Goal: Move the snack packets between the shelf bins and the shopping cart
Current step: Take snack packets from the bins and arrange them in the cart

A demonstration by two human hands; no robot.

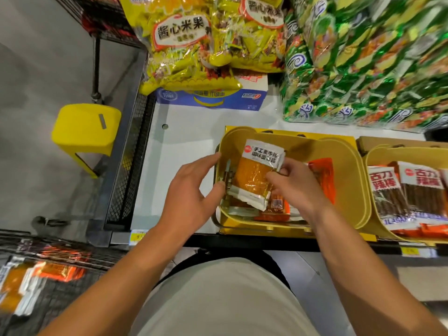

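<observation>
1. Two hands over the yellow bin point(346, 166): the top orange packet point(254, 175) could slide off the loose, slick stack beneath.
2. Right hand point(294, 187) pinches that packet's right edge; left hand point(191, 190), fingers spread and relaxed, touches the bin's left wall beside it.
3. More packets wait in the cart point(58, 299), lower left.

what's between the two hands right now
In the head view, the orange snack packet lies between them, over the yellow bin's left wall. The right hand pinches it; the left hand is open beside it.
</observation>
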